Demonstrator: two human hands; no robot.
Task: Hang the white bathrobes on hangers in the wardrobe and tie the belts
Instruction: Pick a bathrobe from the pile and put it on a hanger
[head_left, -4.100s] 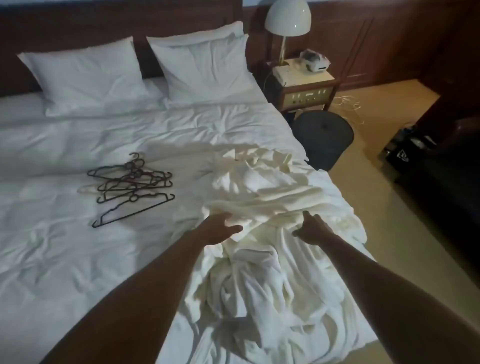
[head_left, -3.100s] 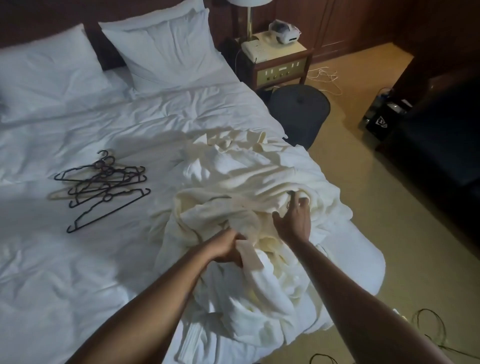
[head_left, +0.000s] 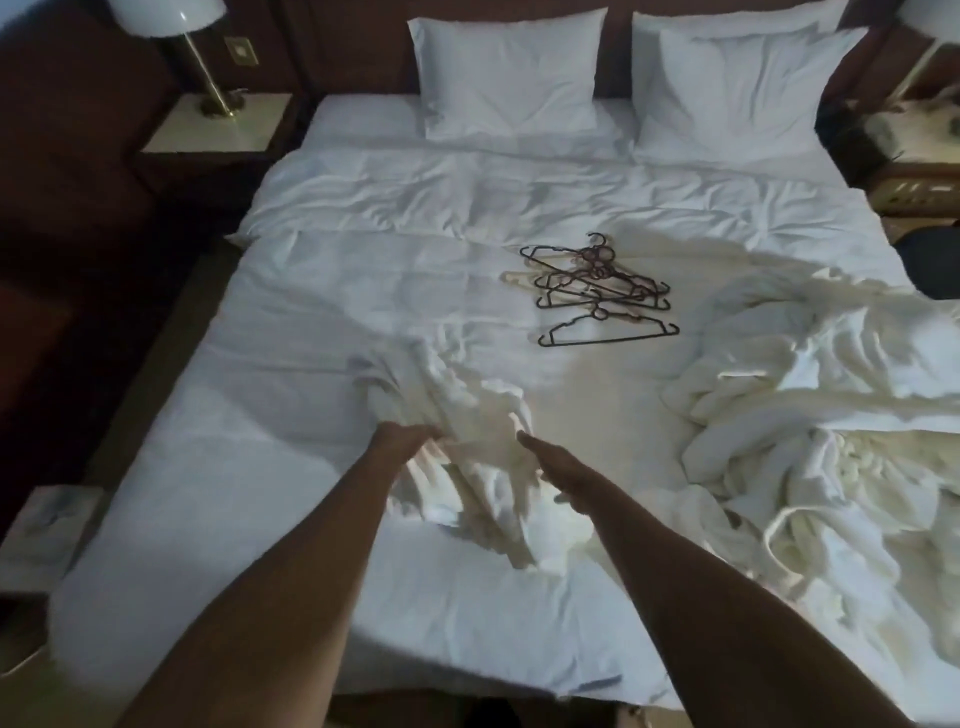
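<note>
At bed's left edge, nightstand (head_left: 213, 124): stood beside the mattress with a lamp (head_left: 171, 31) on it, well apart from the work.
Left hand (head_left: 410, 441): reached out low over the bed (head_left: 234, 467), fingers curled into the left side of a bunched robe; it looked to be gripping a fold, though blur hid the fingertips.
Separated bathrobe (head_left: 467, 467): lay crumpled on the sheet between the two hands, near the foot of the bed and apart from the larger pile. Judged soft, limp and fairly light, it would sag and twist when lifted, so the collar or shoulder seams seemed the best places to take hold.
Right hand (head_left: 556, 467): lay just beside the robe's right edge, fingers stretched forward and close together; whether it pinched cloth or only rested on it could not be told.
Arms: both extended forward, roughly parallel, converging slightly on the robe.
Hangers (head_left: 597, 291): a loose tangle of dark, thin hangers lay mid-bed beyond the hands, apart from both robes; stiff, light and likely to snag on one another.
Pillows (head_left: 509, 73): two stood against the headboard.
Bathrobe pile (head_left: 821, 441): heaped on the bed's right side with a cord-like belt (head_left: 779, 530) looping out; bulky and probably tangled.
Wardrobe: not in view.
</note>
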